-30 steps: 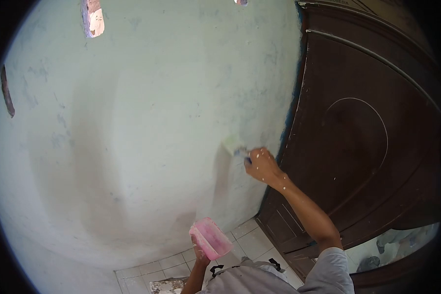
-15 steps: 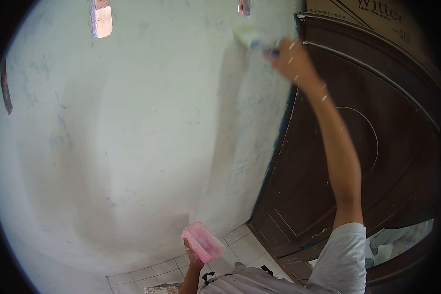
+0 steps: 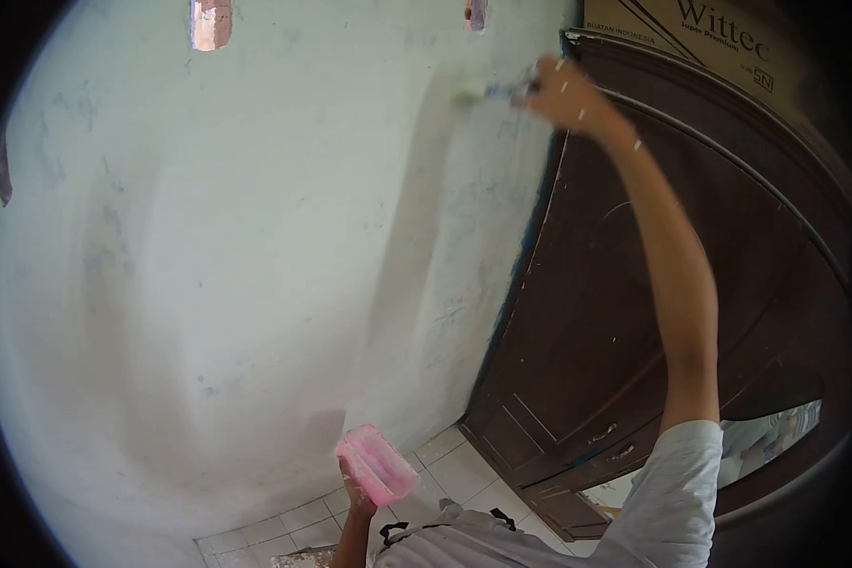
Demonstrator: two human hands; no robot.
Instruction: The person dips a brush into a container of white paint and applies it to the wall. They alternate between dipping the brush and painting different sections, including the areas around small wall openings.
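Observation:
My right hand [image 3: 565, 95] is raised high and grips a paintbrush [image 3: 483, 94] whose bristles press against the pale green-white wall [image 3: 256, 265], close to the dark wooden door's edge. White paint flecks dot the hand and forearm. My left hand [image 3: 358, 490] is low, near the floor line, and holds a pink plastic container [image 3: 377, 464] tilted toward the wall.
A dark brown wooden door [image 3: 653, 312] fills the right side, with a cardboard box [image 3: 719, 38] printed "Wittec" above it. Two small openings [image 3: 210, 23] show brick near the wall's top. White floor tiles [image 3: 445, 473] lie below.
My right hand swept the brush from mid-wall height up to near the top of the wall beside the door, then turned it slightly. The pink container stayed low in my left hand.

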